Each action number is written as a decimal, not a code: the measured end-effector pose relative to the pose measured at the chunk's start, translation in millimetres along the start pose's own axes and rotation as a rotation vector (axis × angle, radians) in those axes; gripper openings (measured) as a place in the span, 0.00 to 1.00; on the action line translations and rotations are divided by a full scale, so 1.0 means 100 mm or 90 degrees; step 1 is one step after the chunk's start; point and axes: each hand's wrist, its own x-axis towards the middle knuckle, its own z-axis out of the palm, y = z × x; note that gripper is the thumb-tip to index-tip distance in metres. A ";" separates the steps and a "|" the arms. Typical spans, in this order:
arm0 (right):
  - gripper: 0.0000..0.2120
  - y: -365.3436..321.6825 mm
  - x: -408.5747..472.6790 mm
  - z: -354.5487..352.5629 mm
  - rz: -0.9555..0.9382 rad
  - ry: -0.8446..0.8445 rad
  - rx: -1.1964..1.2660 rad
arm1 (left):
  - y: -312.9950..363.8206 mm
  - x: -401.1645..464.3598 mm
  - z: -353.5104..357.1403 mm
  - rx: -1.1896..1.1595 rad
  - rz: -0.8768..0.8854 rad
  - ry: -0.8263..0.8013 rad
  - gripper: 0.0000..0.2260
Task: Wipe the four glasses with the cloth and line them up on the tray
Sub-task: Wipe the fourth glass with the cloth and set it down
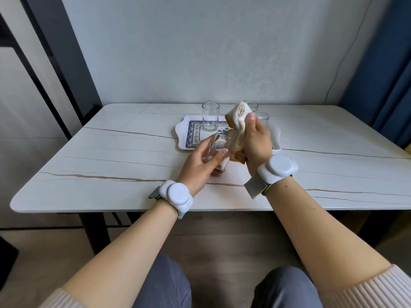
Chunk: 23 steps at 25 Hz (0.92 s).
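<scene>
Right now the left hand (201, 167) is wrapped around 1 clear glass (216, 152), fingers curled along its far side and thumb on the near side, holding it tilted in the air above the table (111, 156), its open mouth turned up and to the right toward the other hand. The glass sits deep in that grasp, its base low by the palm and its rim poking out past the fingertips, just in front of the tray's near edge.

The right hand (255, 143) is clenched on a white and tan cloth (238, 121). The cloth's bunched top sticks up above the thumb, and its lower part hangs down through the fist and touches the mouth of the tilted glass; whether any of it reaches inside I cannot tell, as the glass is blurred there.

On the tray (184, 134), white with a blue patterned centre, 1 upright glass (210, 116) stands near its back left. 2 more glasses stand behind the raised cloth and hand: a back glass (252, 105) and a right glass (262, 117), both partly hidden, so whether they rest on the tray or on the table beside it is unclear.

Each wrist carries a white band device, left wrist device (178, 196) and right wrist device (278, 167).
</scene>
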 end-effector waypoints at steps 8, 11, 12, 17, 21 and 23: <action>0.09 -0.07 -0.10 -0.04 -0.210 -0.301 -0.386 | -0.04 0.00 -0.02 -0.006 -0.001 0.010 0.23; 0.10 -0.03 -0.04 -0.05 -0.102 -0.233 -0.393 | -0.10 0.04 -0.03 0.042 0.015 -0.027 0.20; 0.12 -0.03 -0.02 -0.06 -0.064 -0.218 -0.392 | -0.11 0.03 -0.02 0.069 0.025 -0.033 0.19; 0.14 0.02 0.02 -0.08 -0.022 -0.159 -0.257 | -0.01 0.01 -0.01 0.045 0.030 0.022 0.19; 0.14 0.07 -0.06 -0.07 -0.091 -0.102 -0.181 | 0.04 0.03 -0.03 -0.052 -0.072 0.067 0.25; 0.13 0.09 -0.08 -0.08 -0.102 -0.100 -0.147 | 0.03 0.02 -0.02 -0.029 -0.064 0.061 0.22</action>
